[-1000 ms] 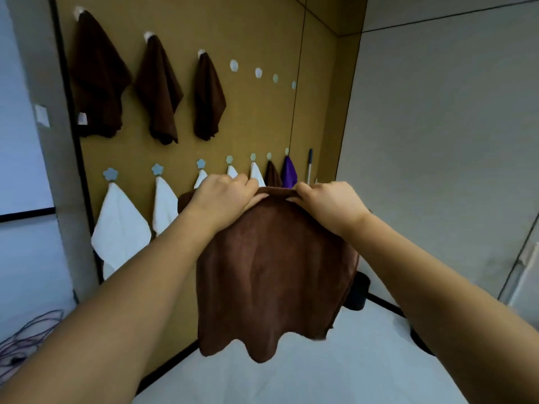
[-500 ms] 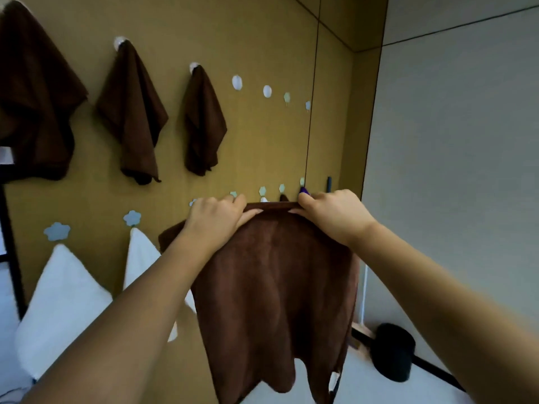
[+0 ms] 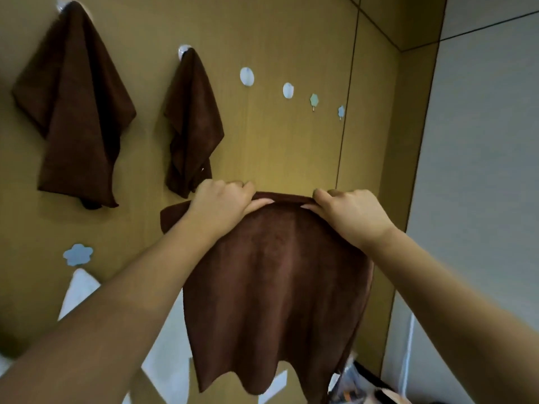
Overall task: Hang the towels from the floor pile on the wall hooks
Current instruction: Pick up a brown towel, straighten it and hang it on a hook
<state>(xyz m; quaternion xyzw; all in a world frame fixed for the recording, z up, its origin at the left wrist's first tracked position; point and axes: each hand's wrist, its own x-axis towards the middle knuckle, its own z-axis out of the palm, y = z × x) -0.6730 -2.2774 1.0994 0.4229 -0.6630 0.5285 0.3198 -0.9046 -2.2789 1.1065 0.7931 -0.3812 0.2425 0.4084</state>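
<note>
The brown towel (image 3: 274, 275) hangs limp from both grips, soft, light and floppy, best held along its top hem as now. The left hand (image 3: 224, 199) and right hand (image 3: 353, 212) each pinch that edge, with the empty round hook (image 3: 247, 76) on the wall above them, beyond the left hand's knuckles

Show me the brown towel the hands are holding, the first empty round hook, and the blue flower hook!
held brown towel (image 3: 274, 287), head view, middle of the hanging cloth.
first empty round hook (image 3: 246, 76), head view, centre of its pale disc.
blue flower hook (image 3: 78, 254), head view, centre of the flower.
</note>
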